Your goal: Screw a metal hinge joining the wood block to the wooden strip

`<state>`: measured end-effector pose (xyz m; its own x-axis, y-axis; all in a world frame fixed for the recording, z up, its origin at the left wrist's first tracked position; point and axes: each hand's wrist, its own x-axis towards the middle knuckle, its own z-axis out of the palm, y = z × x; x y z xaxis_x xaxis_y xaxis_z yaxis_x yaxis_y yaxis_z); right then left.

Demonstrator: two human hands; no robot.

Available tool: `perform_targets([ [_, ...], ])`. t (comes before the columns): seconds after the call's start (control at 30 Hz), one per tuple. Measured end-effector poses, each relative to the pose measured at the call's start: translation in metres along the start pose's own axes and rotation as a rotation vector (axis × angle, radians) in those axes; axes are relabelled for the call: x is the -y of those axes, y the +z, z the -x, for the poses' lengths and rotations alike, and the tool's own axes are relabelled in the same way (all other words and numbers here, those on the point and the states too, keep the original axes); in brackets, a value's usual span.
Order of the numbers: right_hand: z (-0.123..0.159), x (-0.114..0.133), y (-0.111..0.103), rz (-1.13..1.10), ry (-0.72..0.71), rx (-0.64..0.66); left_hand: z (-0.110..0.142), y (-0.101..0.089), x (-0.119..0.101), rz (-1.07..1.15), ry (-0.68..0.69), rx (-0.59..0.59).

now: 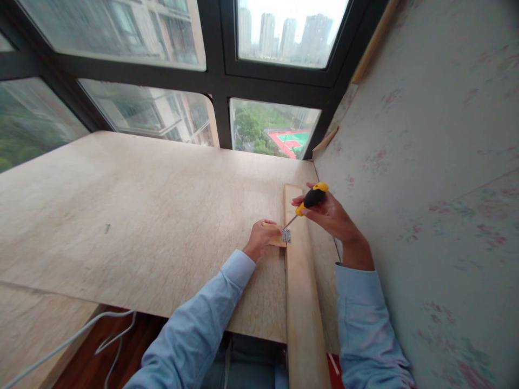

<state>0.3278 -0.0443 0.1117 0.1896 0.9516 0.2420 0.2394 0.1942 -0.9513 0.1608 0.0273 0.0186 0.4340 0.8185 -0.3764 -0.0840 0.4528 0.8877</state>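
My right hand (pixel 330 215) is closed around the yellow and black handle of a screwdriver (pixel 313 198). Its shaft slants down to the left, and the tip meets a small metal hinge (pixel 286 235). That hinge lies across the joint between a long wooden board (pixel 304 292) and a short wooden piece (pixel 278 237). With fingers closed, my left hand (pixel 260 237) grips the short piece against the long board's left side. Whether a screw sits under the tip is too small to tell.
Small screws (pixel 107 228) lie on the marble-patterned ledge (pixel 162 216) at left. A white cable (pixel 73 340) crosses the lower left corner. The papered wall (pixel 425 189) rises close on the right, and dark-framed windows (pixel 219 75) stand behind the ledge.
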Motion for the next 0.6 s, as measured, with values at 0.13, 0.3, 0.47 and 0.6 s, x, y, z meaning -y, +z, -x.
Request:
perform_targets([
  [0.13, -0.003, 0.004, -0.001, 0.264, 0.072, -0.177, 0.001, 0.000, 0.000, 0.005, 0.004, -0.002],
  [0.3, -0.005, -0.002, -0.001, 0.411, 0.078, -0.202, 0.002, 0.001, -0.002, -0.017, 0.019, -0.022],
  [0.47, 0.002, -0.005, -0.001, 0.039, 0.031, 0.010, 0.004, 0.001, -0.004, -0.015, 0.012, -0.021],
  [0.6, 0.004, 0.003, 0.003, -0.047, 0.053, 0.084, 0.005, 0.001, -0.004, -0.029, 0.004, -0.028],
])
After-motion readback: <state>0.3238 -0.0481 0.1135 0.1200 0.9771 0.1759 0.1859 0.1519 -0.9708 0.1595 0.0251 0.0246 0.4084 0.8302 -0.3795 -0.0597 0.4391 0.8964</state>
